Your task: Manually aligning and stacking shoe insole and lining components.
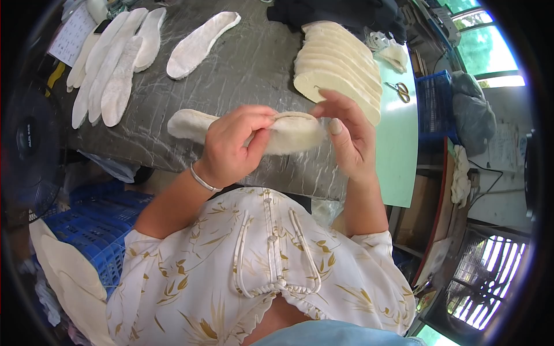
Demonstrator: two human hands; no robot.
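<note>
A cream fleecy insole (297, 135) is held up over the near part of the dark marbled table, its fluffy side facing me. My left hand (236, 138), with a bracelet at the wrist, pinches the insole's upper edge near the middle between thumb and fingers. At its right end is my right hand (349, 130), thumb and fingers apart. The index fingertip is by the insole's edge; whether it touches cannot be made out. Just beyond the right hand lies a fanned stack of similar insoles (334, 63).
A single insole (202, 45) lies farther back, with several more (115, 69) at the far left. Gold-handled scissors (399, 90) rest on the green surface (398, 150) at right. Blue crates (112, 245) stand below left, a fan (32, 138) beside them. Dark cloth (346, 12) lies at the back.
</note>
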